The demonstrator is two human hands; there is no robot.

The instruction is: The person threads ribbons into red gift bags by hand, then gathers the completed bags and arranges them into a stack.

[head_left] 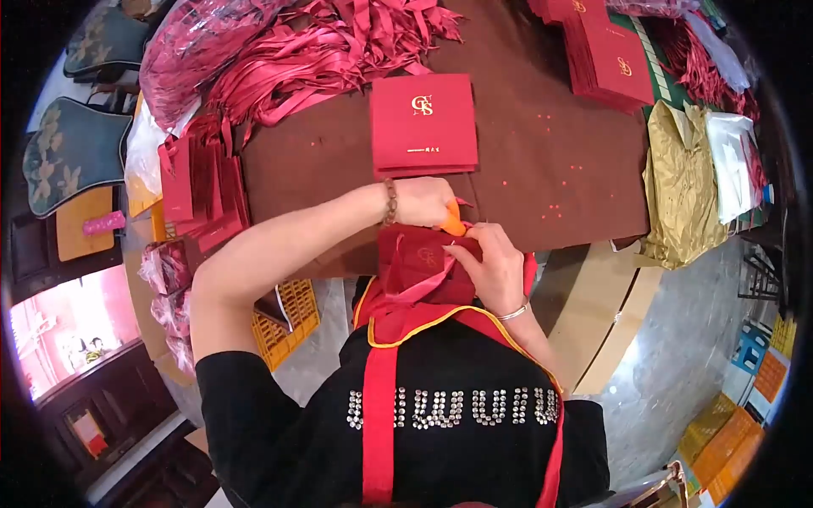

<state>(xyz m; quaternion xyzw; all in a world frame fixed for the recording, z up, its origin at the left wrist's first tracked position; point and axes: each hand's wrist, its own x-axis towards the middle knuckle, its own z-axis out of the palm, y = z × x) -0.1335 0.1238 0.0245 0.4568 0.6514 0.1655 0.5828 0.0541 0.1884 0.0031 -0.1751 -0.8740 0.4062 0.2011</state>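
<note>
A red paper bag (406, 262) with a faint gold logo stands against my front at the table edge, its pink-red ribbon hanging over it. My left hand (425, 201), with a beaded bracelet at the wrist, is closed round a small orange tool (453, 222) at the bag's upper edge. My right hand (493, 262), a silver bangle at its wrist, pinches at the bag's right upper side; what lies between its fingertips is too small to name. Just beyond my hands lies a stack of flat red bags (425, 123) with a gold logo.
Red ribbons (313, 59) are heaped at the table's back left. Finished-looking red bags with ribbons (203, 186) stand at the left edge. More red bags (605, 63) lie back right, near a gold plastic sack (677, 186). Small red dots (555, 207) dot the brown tabletop.
</note>
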